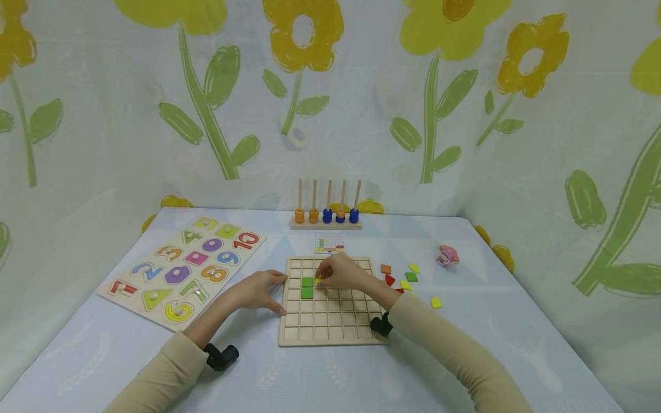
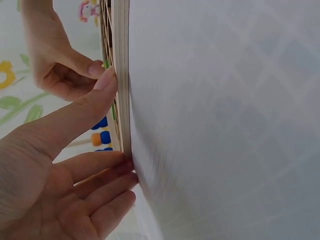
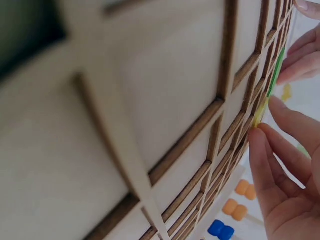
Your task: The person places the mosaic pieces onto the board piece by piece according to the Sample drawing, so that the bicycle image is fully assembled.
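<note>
A wooden grid board lies in front of me, with two green square tiles in cells on its left part. My right hand pinches a yellow tile between thumb and fingertips, right at the grid beside the upper green tile. Its fingers partly cover the yellow piece in the head view. On the board's left edge rests my left hand, thumb and fingers spread apart and fairly straight. The left wrist view shows its thumb and fingertips against the board's side.
Loose red, orange, green and yellow tiles are scattered right of the board. Behind it lie a small pattern card and a bead abacus. A number-and-shape puzzle is at left, a pink toy figure at right.
</note>
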`<action>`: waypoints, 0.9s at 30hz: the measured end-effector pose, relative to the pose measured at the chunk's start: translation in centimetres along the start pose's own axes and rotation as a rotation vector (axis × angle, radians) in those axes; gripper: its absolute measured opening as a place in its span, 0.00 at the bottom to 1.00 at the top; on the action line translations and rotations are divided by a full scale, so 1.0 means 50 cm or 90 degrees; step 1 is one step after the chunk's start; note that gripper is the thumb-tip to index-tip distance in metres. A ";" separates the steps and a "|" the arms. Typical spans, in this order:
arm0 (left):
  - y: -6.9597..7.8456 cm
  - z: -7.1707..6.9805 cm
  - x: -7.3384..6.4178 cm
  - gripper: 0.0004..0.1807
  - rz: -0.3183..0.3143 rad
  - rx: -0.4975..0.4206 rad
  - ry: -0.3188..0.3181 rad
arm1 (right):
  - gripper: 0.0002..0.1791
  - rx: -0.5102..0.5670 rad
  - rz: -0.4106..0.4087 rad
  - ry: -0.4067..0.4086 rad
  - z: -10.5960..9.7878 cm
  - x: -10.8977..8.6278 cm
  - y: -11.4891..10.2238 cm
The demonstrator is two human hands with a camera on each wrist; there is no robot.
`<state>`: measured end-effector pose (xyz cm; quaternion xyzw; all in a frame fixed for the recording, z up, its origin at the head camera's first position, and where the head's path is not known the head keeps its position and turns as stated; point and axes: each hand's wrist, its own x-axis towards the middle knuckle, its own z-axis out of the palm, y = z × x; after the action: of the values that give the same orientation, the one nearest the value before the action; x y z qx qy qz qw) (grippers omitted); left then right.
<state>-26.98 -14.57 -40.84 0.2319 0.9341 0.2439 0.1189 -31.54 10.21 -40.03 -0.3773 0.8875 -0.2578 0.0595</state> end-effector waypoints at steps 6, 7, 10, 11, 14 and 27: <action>-0.001 -0.002 -0.001 0.46 0.007 0.003 0.004 | 0.05 0.014 -0.008 0.007 -0.002 -0.001 -0.006; -0.001 -0.002 -0.001 0.46 0.008 0.002 0.003 | 0.04 0.012 -0.006 0.008 -0.002 -0.001 -0.007; -0.001 -0.002 -0.002 0.46 0.005 -0.001 0.003 | 0.04 0.004 0.005 0.010 0.000 0.000 -0.008; -0.001 -0.002 -0.002 0.46 0.004 -0.001 0.003 | 0.03 0.004 0.008 0.010 0.001 0.000 -0.009; -0.001 -0.001 -0.003 0.46 -0.001 -0.004 0.002 | 0.04 0.003 0.007 0.008 0.000 -0.003 -0.008; 0.005 0.001 0.000 0.46 -0.010 0.000 -0.003 | 0.11 -0.043 -0.030 0.081 -0.058 -0.082 0.016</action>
<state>-26.85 -14.36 -40.75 0.2254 0.9355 0.2426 0.1230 -30.02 14.76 -38.32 -0.3823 0.8887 -0.2527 -0.0161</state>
